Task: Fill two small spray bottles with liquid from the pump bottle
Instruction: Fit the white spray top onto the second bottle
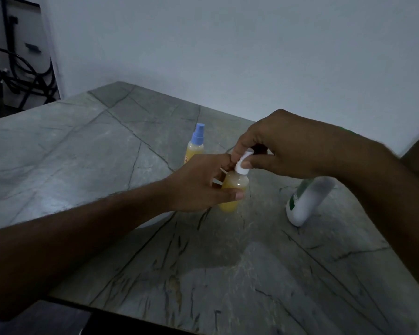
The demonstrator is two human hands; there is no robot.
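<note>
At the middle of the stone table, my left hand grips the body of a small spray bottle holding yellow-orange liquid. My right hand pinches that bottle's white spray cap from above. A second small spray bottle with a blue cap and the same yellow liquid stands upright just behind my left hand. The white pump bottle with a green label stands to the right, its top hidden under my right forearm.
The grey veined stone table stretches wide to the left and front. A white wall rises behind it. Black cables and a dark stand sit on the floor at the far left. A dark edge runs along the table's near side.
</note>
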